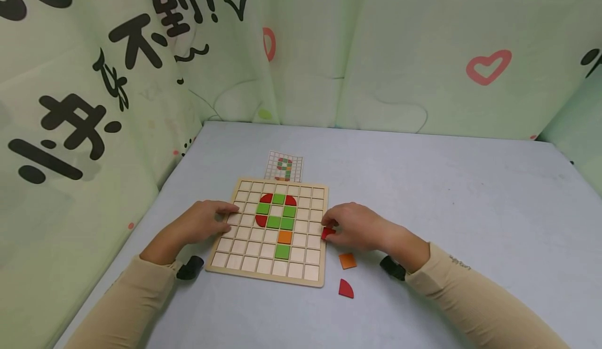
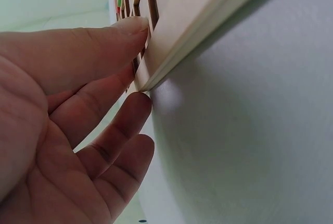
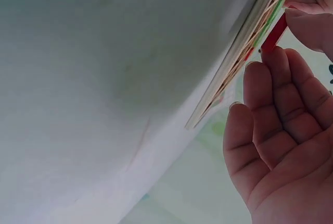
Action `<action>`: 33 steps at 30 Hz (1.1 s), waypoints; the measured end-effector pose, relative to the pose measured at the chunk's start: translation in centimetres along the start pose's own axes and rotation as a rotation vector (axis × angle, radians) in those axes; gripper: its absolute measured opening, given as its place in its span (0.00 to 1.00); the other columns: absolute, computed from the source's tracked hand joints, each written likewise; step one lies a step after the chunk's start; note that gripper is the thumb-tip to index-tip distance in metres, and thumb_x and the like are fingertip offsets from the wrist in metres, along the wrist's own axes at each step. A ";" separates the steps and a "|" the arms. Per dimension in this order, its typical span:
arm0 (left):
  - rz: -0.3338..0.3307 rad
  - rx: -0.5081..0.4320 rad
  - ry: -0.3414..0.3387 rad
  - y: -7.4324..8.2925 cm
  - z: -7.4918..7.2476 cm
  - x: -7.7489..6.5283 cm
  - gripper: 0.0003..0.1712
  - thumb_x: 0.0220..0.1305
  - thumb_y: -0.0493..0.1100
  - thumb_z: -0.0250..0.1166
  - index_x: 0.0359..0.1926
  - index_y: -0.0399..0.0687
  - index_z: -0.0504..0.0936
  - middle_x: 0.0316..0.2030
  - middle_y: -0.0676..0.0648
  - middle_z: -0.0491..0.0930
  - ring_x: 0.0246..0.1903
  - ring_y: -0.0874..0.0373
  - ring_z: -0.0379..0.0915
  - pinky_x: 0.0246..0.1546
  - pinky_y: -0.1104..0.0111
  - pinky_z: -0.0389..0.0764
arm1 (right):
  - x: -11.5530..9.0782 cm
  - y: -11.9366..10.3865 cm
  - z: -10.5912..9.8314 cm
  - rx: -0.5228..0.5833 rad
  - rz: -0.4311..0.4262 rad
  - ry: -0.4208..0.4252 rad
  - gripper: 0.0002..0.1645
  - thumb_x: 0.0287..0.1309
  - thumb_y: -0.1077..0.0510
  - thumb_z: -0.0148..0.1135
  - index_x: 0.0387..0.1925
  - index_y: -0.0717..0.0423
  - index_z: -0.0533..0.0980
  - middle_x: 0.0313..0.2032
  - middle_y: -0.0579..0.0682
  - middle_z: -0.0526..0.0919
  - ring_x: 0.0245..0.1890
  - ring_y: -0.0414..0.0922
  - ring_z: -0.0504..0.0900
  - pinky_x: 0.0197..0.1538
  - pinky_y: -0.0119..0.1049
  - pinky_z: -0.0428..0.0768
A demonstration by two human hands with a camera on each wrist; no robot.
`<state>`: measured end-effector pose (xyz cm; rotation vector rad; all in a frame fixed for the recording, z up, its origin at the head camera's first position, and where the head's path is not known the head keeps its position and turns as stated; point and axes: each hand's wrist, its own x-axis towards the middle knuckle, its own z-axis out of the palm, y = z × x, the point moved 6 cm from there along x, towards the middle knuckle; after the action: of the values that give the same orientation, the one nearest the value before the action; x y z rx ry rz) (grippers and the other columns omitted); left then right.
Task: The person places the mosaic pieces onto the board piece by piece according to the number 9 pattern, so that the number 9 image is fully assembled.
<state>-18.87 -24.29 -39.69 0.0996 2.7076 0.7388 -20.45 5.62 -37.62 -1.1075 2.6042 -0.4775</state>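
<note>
A wooden grid board [image 1: 235, 272] lies on the table with green, red and orange tiles set in its squares. At its left edge my left hand [image 1: 201, 224] touches the frame; the left wrist view shows the thumb [image 2: 99, 52] over the top face and fingertips by the rim. My right hand [image 1: 359, 226] pinches a red tile [image 1: 327, 232] between thumb and fingers, over the board's right edge. In the right wrist view that red tile [image 3: 274, 34] is seen edge-on, its outline partly covered by the fingers.
A loose orange square tile [image 1: 347, 260] and a red quarter-round tile [image 1: 346, 288] lie right of the board. Behind it is a printed pattern card [image 1: 296, 167], its lower edge at the board's frame. Printed curtains [image 1: 400, 51] surround the table.
</note>
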 end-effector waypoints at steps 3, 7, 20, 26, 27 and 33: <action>-0.002 -0.001 -0.002 0.0 0.0 0.0 0.28 0.64 0.39 0.70 0.65 0.43 0.78 0.66 0.36 0.71 0.64 0.42 0.64 0.49 0.55 0.73 | 0.1 -0.8 0.0 0.013 -0.022 -0.010 0.10 0.61 0.56 0.69 0.43 0.55 0.82 0.36 0.40 0.81 0.39 0.41 0.77 0.49 0.41 0.78; -0.005 -0.003 -0.003 0.0 0.0 -0.1 0.28 0.64 0.40 0.70 0.65 0.44 0.78 0.66 0.35 0.70 0.63 0.42 0.65 0.48 0.55 0.73 | 0.3 -1.8 0.1 0.005 -0.050 -0.013 0.12 0.60 0.55 0.69 0.44 0.55 0.82 0.36 0.40 0.81 0.38 0.41 0.77 0.49 0.40 0.77; 0.003 -0.006 -0.003 0.2 -0.1 -0.2 0.28 0.64 0.39 0.69 0.65 0.42 0.77 0.64 0.37 0.73 0.65 0.41 0.64 0.52 0.53 0.72 | 1.6 -4.5 1.4 0.064 -0.075 -0.073 0.11 0.60 0.57 0.68 0.44 0.55 0.83 0.34 0.40 0.80 0.35 0.40 0.75 0.44 0.35 0.77; 0.005 -0.007 -0.003 0.3 -0.1 -0.2 0.28 0.64 0.39 0.69 0.65 0.42 0.77 0.63 0.38 0.74 0.66 0.41 0.63 0.55 0.51 0.71 | 2.0 -5.6 1.8 0.029 -0.140 -0.083 0.10 0.60 0.56 0.69 0.43 0.55 0.83 0.33 0.40 0.80 0.32 0.38 0.74 0.41 0.32 0.77; 0.006 -0.007 -0.002 0.3 -0.1 -0.2 0.28 0.64 0.39 0.69 0.65 0.42 0.77 0.63 0.38 0.74 0.66 0.41 0.63 0.56 0.51 0.71 | 2.0 -5.8 1.8 0.021 -0.158 -0.079 0.10 0.60 0.56 0.69 0.42 0.54 0.83 0.33 0.40 0.80 0.32 0.38 0.74 0.40 0.31 0.76; 0.015 -0.004 0.004 0.4 -0.3 -0.1 0.28 0.64 0.39 0.69 0.65 0.41 0.77 0.62 0.39 0.76 0.67 0.39 0.63 0.58 0.48 0.70 | 2.2 -6.7 2.0 0.006 -0.213 -0.073 0.06 0.59 0.57 0.69 0.38 0.53 0.82 0.31 0.40 0.79 0.29 0.37 0.73 0.38 0.30 0.75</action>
<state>-18.86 -24.10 -39.24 0.1174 2.7120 0.7490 -16.91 -0.76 -37.06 -1.3806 2.4332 -0.4800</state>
